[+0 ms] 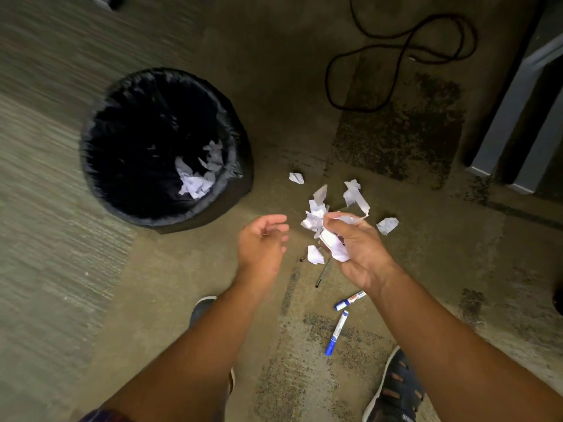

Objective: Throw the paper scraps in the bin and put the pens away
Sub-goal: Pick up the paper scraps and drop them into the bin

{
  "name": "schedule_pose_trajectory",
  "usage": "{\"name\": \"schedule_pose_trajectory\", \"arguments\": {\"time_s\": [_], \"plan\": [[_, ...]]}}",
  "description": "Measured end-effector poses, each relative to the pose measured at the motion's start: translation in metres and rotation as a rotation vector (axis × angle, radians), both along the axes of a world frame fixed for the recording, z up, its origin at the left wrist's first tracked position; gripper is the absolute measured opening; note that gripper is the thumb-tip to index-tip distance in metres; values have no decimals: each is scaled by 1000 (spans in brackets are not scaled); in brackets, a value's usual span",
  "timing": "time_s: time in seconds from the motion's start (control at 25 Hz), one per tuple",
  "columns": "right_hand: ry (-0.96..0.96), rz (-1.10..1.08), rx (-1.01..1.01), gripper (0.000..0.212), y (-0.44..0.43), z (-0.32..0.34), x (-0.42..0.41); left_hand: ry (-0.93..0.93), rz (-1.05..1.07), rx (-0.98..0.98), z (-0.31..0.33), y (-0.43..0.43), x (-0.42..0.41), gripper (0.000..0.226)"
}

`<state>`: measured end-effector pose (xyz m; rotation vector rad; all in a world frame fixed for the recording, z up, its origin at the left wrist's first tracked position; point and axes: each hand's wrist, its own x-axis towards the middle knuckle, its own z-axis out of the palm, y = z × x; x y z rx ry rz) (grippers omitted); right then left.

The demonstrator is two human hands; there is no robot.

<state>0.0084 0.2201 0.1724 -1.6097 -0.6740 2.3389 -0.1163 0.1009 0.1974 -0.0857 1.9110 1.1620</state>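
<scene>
A round bin lined with a black bag stands on the floor at the left, with white paper scraps inside. My right hand is shut on a bunch of crumpled white paper scraps. My left hand hovers beside it, empty, fingers loosely curled apart. Loose scraps lie on the carpet: one near the bin, one right of my hand, one below it. Two blue-and-white markers and a thin dark pen lie on the floor under my right forearm.
A black cable loops over the carpet at the top right. Grey furniture legs stand at the right edge. My shoes show at the bottom, one at the right and one by my left arm.
</scene>
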Motion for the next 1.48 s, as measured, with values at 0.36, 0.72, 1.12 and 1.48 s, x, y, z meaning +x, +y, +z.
{"name": "schedule_pose_trajectory", "arguments": {"time_s": [0.36, 0.72, 1.12, 1.48], "plan": [[138, 168, 157, 7, -27, 81, -187, 752, -300, -143, 52, -48, -167, 31], [-237, 311, 381, 16, -62, 68, -282, 732, -742, -538, 26, -74, -237, 62], [-195, 248, 380, 32, -51, 60, -244, 738, -733, -450, 29, -69, -215, 63], [-444, 214, 671, 28, -14, 11, -106, 1027, -827, 68, 24, 5, -119, 48]]}}
